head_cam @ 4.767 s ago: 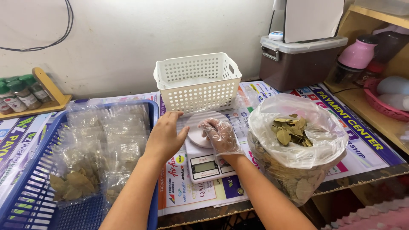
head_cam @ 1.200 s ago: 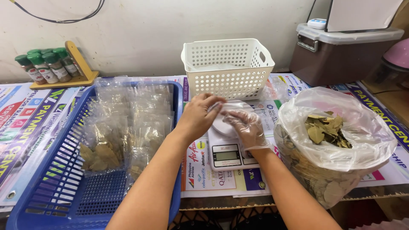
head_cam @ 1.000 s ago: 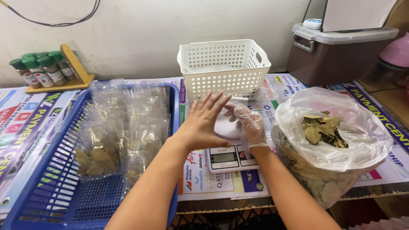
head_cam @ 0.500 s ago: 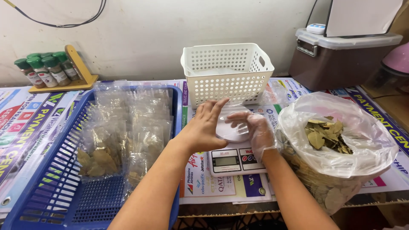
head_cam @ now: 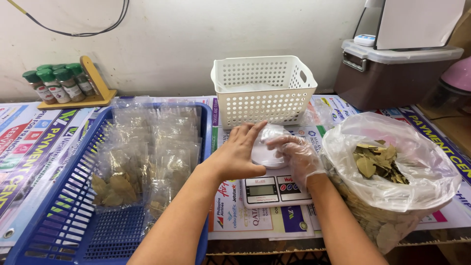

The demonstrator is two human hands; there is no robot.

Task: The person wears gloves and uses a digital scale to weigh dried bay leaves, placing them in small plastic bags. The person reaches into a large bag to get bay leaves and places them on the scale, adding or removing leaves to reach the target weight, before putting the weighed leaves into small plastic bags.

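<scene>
- Printed posters are covering the table (head_cam: 44, 147), which is standing against a pale wall with a dark cable running across it at 11 o'clock.
- Fingers of the left hand (head_cam: 239, 155) are lying spread and nearly flat, curving over the left edge of the white round scale plate (head_cam: 262, 152); they are touching it rather than gripping.
- Fingers of the right hand (head_cam: 293, 155), wearing a thin clear plastic glove, are lying loosely bent on the plate's right side; something clear and crinkled is sitting under them, possibly a small bag, though the view is too poor to tell.
- The plate is sitting on a small digital kitchen scale (head_cam: 274, 189), at the centre of the view, between both hands.
- Just beyond the fingertips, at 12 o'clock, a white perforated basket (head_cam: 265, 91) is standing.
- At 3 o'clock, a large clear bag of dried leaves (head_cam: 392, 172) is sitting open, just beside the right wrist.
- At 9 o'clock, a blue plastic tray (head_cam: 73, 216) is holding small clear packets of leaves (head_cam: 142, 162).
- At 10 o'clock, green-capped spice jars (head_cam: 56, 83) are leaning in a wooden rack.
- At 2 o'clock, a brown lidded bin (head_cam: 392, 73) is standing.
</scene>
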